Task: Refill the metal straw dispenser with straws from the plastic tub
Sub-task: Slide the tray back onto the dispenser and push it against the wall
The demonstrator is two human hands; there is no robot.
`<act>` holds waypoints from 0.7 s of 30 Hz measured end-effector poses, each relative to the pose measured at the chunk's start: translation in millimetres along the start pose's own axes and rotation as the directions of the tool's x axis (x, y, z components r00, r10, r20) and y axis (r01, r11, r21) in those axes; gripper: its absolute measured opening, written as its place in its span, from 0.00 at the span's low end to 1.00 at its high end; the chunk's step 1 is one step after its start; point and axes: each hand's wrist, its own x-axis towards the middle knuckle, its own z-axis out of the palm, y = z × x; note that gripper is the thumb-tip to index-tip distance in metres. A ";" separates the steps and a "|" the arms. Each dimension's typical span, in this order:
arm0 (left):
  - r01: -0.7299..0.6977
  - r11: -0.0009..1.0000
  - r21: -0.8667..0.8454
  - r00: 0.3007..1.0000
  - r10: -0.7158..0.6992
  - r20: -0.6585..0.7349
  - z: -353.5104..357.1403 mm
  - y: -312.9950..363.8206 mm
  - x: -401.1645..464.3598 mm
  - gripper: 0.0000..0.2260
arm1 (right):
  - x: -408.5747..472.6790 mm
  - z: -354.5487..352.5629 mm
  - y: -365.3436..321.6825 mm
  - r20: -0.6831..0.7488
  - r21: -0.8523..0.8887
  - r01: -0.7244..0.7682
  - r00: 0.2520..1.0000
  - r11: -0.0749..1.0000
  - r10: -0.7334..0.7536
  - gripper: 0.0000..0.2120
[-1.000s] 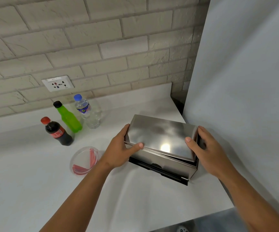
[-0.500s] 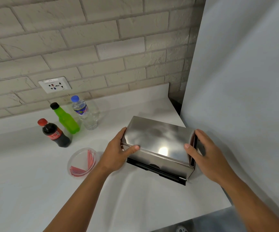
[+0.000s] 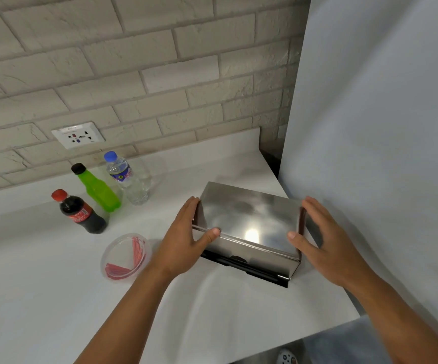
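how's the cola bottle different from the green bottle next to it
The cola bottle holds dark liquid under a red cap; the green bottle is bright green with a black cap. The cola bottle carries a red label, while the green bottle shows none from here. The cola bottle stands nearer the person and further left; the green bottle sits closer to the brick wall. Both are small, capped, upright plastic bottles on the white counter.
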 end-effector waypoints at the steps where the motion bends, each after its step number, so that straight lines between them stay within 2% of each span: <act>1: -0.001 0.997 0.074 1.000 0.000 0.006 2.5 0.1 0.1 0.36 | -0.3 -0.4 0.2 0.008 -0.030 0.020 1.000 0.999 -0.020 0.45; 4: -0.069 0.949 0.307 0.998 0.068 0.014 10.0 13.1 -2.1 0.39 | -0.3 -1.6 -0.9 0.033 -0.084 0.080 0.996 0.993 -0.078 0.42; 7: -0.209 0.888 0.409 0.977 0.211 0.041 21.0 37.0 -7.1 0.35 | -2.5 -4.3 -2.4 0.056 -0.118 0.162 0.986 0.980 -0.157 0.39; 11: -0.399 0.811 0.427 0.910 0.407 0.077 42.8 55.9 -11.2 0.28 | -12.8 -5.1 0.9 0.109 -0.187 0.325 0.945 0.927 -0.310 0.35; 14: -0.480 0.794 0.374 0.872 0.479 0.101 57.6 60.8 -12.6 0.22 | -21.7 -3.7 5.4 0.119 -0.229 0.362 0.932 0.904 -0.343 0.31; 21: -0.506 0.796 0.333 0.853 0.520 0.054 64.9 59.0 -13.3 0.20 | -29.3 3.2 10.0 0.030 -0.249 0.388 0.919 0.887 -0.394 0.23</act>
